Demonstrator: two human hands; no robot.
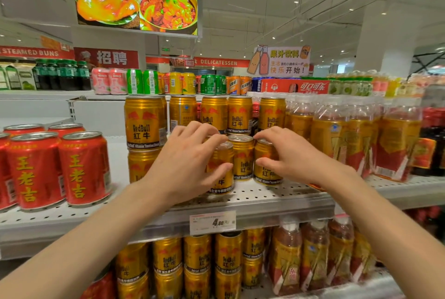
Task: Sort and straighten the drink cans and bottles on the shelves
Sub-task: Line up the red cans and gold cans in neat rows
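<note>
Three gold Red Bull cans stand side by side near the front of the perforated white shelf. My left hand grips the left gold can, fingers over its top and thumb on its front. My right hand grips the right gold can the same way. The middle gold can stands untouched between them. Behind them rise stacked gold cans in two layers.
Red herbal-tea cans stand at the left of the shelf. Shrink-wrapped amber bottles crowd the right. A price tag hangs on the shelf edge. More gold cans and bottles fill the shelf below.
</note>
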